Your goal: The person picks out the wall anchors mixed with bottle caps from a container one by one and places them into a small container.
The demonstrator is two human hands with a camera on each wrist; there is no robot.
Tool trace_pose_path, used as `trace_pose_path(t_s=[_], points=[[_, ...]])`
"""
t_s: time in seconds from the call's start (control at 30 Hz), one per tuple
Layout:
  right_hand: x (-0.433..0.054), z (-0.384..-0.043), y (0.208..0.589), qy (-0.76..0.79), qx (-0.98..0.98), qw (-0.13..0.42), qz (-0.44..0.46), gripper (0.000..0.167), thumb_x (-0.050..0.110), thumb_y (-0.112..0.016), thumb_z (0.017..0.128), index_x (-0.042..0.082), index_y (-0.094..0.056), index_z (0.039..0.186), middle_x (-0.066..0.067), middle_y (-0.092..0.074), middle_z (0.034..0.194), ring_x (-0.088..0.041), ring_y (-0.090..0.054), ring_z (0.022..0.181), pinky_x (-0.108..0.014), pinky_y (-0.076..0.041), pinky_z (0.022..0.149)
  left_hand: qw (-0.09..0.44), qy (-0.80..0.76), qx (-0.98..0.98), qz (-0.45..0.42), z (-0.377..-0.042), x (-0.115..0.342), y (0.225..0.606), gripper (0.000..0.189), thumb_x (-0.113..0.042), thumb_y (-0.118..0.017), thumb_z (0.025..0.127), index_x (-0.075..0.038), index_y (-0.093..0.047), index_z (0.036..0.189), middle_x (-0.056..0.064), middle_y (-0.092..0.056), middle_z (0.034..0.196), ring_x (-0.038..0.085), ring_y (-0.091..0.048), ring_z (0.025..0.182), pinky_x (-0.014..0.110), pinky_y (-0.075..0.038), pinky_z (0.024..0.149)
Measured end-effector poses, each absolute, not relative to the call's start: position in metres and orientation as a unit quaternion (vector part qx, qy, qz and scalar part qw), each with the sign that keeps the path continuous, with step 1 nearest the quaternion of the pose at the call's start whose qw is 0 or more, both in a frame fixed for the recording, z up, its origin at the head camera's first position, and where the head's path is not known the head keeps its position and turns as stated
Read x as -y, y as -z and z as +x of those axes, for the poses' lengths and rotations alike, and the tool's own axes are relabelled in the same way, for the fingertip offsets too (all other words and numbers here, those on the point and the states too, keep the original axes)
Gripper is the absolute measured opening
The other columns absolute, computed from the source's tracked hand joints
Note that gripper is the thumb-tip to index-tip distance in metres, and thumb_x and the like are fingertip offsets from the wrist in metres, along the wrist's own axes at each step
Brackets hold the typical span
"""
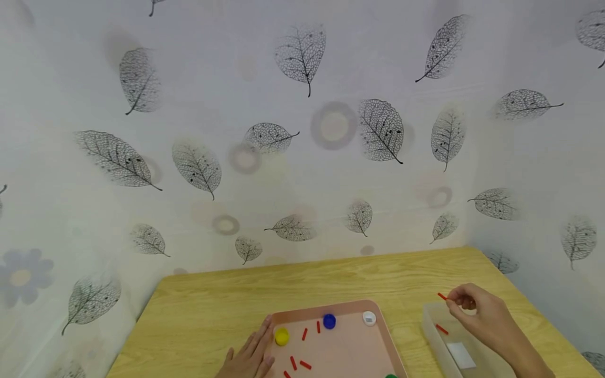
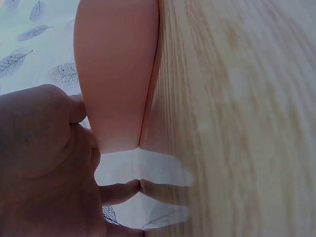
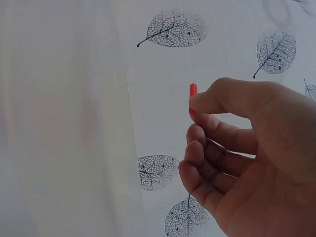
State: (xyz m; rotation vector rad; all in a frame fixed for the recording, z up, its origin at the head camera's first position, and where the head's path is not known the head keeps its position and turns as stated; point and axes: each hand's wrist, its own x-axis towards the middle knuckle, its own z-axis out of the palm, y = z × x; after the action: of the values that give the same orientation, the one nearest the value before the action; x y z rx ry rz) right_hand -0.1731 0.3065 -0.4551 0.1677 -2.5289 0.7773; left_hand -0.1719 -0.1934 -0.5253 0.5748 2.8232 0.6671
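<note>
Above the translucent plastic box, my right hand pinches a short red stick between thumb and index finger. The right wrist view shows the stick upright at the fingertips, with the other fingers curled below. Another red stick is at the box, near a white rectangle. My left hand lies at the left edge of the pink tray, its fingers extended against the rim. In the left wrist view, fingertips touch down beside the tray's outer wall. Several red sticks lie scattered in the tray.
Inside the tray, a yellow cap sits at the left, a blue cap along the back and a white cap in the far right corner. A green piece shows at the bottom edge. A leaf-patterned wall backs the wooden table.
</note>
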Motion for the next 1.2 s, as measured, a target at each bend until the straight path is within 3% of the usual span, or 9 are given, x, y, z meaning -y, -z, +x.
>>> trace_pose_path(t_s=[0.57,1.2], points=[[-0.303,-0.173,0.455,-0.296,0.929,0.216,0.058,0.015,0.003,-0.080,0.086,0.013,-0.069,0.090,0.011,-0.064,0.082,0.004,-0.054,0.072,-0.023,-0.051,0.063,0.087,-0.219,-0.953,0.189,-0.171,0.193,0.528,0.065,-0.056,-0.026,0.110,-0.025,-0.016,0.166,-0.007,-0.011,0.172,0.048,-0.043,0.140,0.091,-0.025,0.089],[-0.248,-0.184,0.467,-0.323,0.903,0.229,0.168,0.027,-0.002,-0.082,0.081,0.018,-0.065,0.087,0.018,-0.058,0.085,0.003,-0.054,0.074,-0.024,-0.053,0.063,0.083,-0.223,-0.952,0.193,-0.173,0.194,0.528,0.065,-0.055,-0.028,0.110,-0.024,-0.016,0.166,-0.009,-0.009,0.172,0.048,-0.041,0.141,0.091,-0.025,0.090]])
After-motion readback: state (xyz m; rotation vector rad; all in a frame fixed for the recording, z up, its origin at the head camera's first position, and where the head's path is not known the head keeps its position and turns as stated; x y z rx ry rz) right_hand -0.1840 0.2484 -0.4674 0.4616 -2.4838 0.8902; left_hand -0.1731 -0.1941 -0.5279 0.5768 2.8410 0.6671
